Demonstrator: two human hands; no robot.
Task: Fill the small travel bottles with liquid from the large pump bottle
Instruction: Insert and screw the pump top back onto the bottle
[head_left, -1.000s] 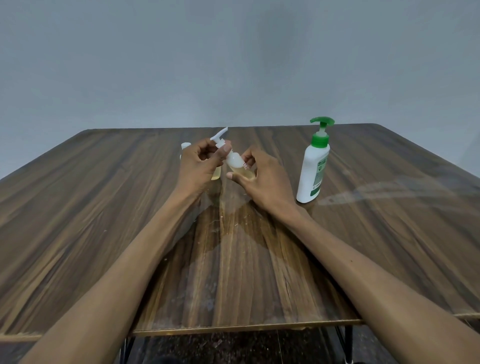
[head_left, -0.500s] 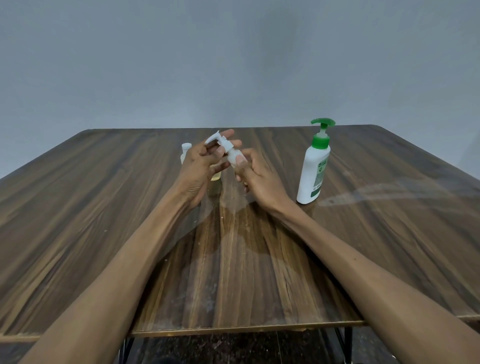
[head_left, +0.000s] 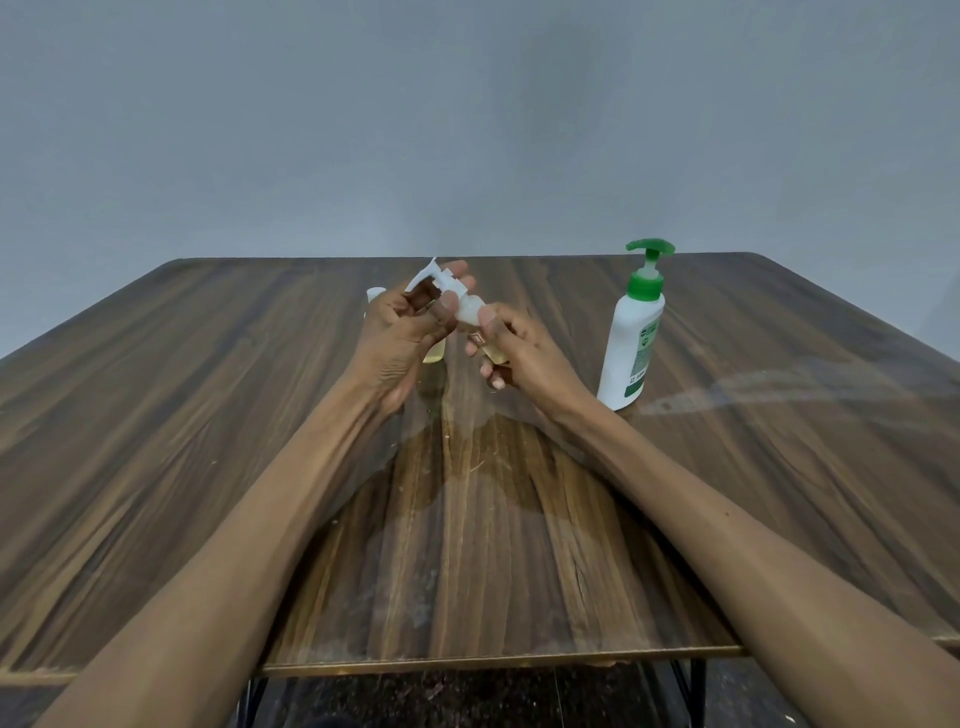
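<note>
A: In the head view, what do the two hands hold?

B: The right hand (head_left: 524, 353) is curled around a small travel bottle (head_left: 475, 322) with yellowish liquid in it. The bottle is tilted, its top leaning to the left, above the middle of the wooden table (head_left: 208, 441). The left hand (head_left: 400, 332) pinches the white pump cap (head_left: 439, 283) at the top of this bottle, with the thumb and the fingers closed on it.

A: Is it different from half a second before?

B: A little. The white nozzle now points more up and to the left, and the fingers of the left hand have moved around the cap. One second ago the nozzle pointed up and to the right. So the cap has turned. The right hand keeps its grip on the bottle body at nearly the same place.

A: Is the cap screwed on or already loose?

B: I cannot tell; the fingers hide the neck.

A: And the other things?

B: A second small bottle (head_left: 434, 353) with yellow liquid stands behind the left hand, mostly hidden. A small white object (head_left: 375, 295) shows just left of that hand; maybe it is a third bottle, but it is too much covered. The large pump bottle (head_left: 631, 338), white with a green pump, stands upright to the right of the right hand, apart from it, in the same place as before.
</note>
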